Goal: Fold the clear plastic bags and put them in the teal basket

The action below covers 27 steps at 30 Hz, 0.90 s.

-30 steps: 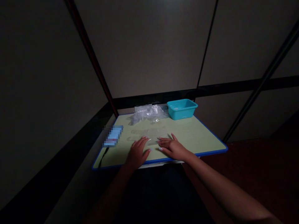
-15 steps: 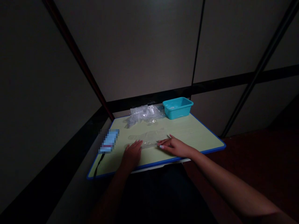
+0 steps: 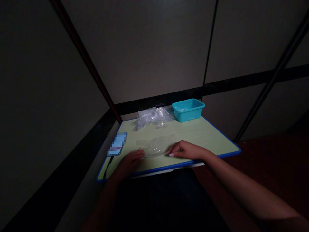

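We look down at a small pale green tabletop with a blue rim (image 3: pixel 212 141), set in a dim corner between dark panelled walls. A thin, clear plastic sheet — possibly a flat bag (image 3: pixel 156 146) — lies on the near half of the table, between our two hands.

Our left hand (image 3: pixel 130 160) rests on the table at the sheet's left end, fingers stretched fairly flat and blurred; the fingertips seem to touch the plastic, but we cannot tell whether they grip it. Our right hand (image 3: pixel 185 150) sits at the right end with fingers curled, and the fingertips (image 3: pixel 172 154) look pinched on the edge of the sheet.

At the far edge sits a loose heap of crumpled clear plastic (image 3: pixel 153 116), and just to its right a turquoise rectangular plastic tub (image 3: pixel 188 110). A small blue flat object, pixelated (image 3: pixel 117 143), lies at the left edge, and a dark cable (image 3: pixel 106 162) leads from it over the near rim.

As for progress, we judge the work to be early: one sheet is spread out and being handled, the heap behind looks untouched, and the tub shows little inside — only a pale patch we cannot identify.

The light is poor. The sheet's outline is faint, and both forearms fade into shadow.
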Available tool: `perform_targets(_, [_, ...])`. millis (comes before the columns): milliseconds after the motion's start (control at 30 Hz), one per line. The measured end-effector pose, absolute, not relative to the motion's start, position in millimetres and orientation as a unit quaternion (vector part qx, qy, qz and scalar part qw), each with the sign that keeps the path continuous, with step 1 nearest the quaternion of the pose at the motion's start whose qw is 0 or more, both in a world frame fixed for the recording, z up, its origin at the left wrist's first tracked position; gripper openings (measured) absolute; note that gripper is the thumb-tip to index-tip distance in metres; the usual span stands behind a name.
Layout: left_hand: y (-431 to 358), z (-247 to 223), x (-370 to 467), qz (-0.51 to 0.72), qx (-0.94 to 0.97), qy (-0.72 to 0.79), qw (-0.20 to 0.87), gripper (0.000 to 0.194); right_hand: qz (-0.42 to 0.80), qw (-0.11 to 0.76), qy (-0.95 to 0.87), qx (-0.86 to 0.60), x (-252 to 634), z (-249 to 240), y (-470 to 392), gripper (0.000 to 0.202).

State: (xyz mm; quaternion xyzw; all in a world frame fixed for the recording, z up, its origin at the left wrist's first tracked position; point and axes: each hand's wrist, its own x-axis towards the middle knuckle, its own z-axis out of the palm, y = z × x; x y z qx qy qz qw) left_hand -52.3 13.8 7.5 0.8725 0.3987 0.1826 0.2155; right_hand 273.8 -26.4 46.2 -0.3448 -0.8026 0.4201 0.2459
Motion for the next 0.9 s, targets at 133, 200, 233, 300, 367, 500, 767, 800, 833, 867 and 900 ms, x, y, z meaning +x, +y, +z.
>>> perform_targets(133, [17.6, 11.6, -53.8, 0.229, 0.838, 0.405, 0.286, 0.038, 0.44, 0.237, -0.802, -0.327, 276.8, 49.4, -12.5, 0.042])
perform_targets(200, [20.7, 14.1, -53.8, 0.235, 0.822, 0.426, 0.296, 0.038, 0.449, 0.241, -0.795, -0.33, 278.1, 51.7, -3.2, 0.042])
perform_targets(233, [22.4, 15.7, -53.3, 0.238, 0.815, 0.437, 0.295, 0.037, 0.455, 0.244, -0.791, -0.33, 278.5, 52.8, 1.8, 0.042])
perform_targets(300, [25.7, 19.3, -51.0, 0.243, 0.805, 0.459, 0.287, 0.037, 0.466, 0.248, -0.783, -0.328, 279.1, 54.2, 11.8, 0.043])
perform_targets(367, [28.9, 23.3, -46.9, 0.247, 0.801, 0.47, 0.278, 0.037, 0.479, 0.245, -0.776, -0.328, 279.4, 54.9, 21.8, 0.044])
perform_targets(500, [35.6, 29.2, -37.8, 0.262, 0.798, 0.471, 0.271, 0.038, 0.489, 0.214, -0.774, -0.341, 280.5, 56.2, 41.4, 0.047])
perform_targets(767, [48.2, 28.7, -34.6, 0.273, 0.794, 0.489, 0.235, 0.035, 0.472, 0.153, -0.791, -0.358, 280.9, 60.9, 79.4, 0.046])
perform_targets(800, [49.5, 28.2, -34.7, 0.272, 0.797, 0.487, 0.231, 0.035, 0.472, 0.142, -0.792, -0.361, 279.8, 61.8, 84.3, 0.045])
perform_targets(833, [50.7, 27.8, -34.8, 0.271, 0.8, 0.484, 0.228, 0.035, 0.475, 0.129, -0.791, -0.364, 278.6, 62.6, 89.1, 0.045])
perform_targets(867, [51.9, 27.3, -34.8, 0.271, 0.804, 0.478, 0.226, 0.034, 0.479, 0.113, -0.79, -0.366, 277.3, 63.0, 93.7, 0.044])
perform_targets(900, [53.1, 26.8, -34.6, 0.271, 0.807, 0.474, 0.224, 0.033, 0.483, 0.098, -0.789, -0.367, 276.2, 63.0, 97.9, 0.043])
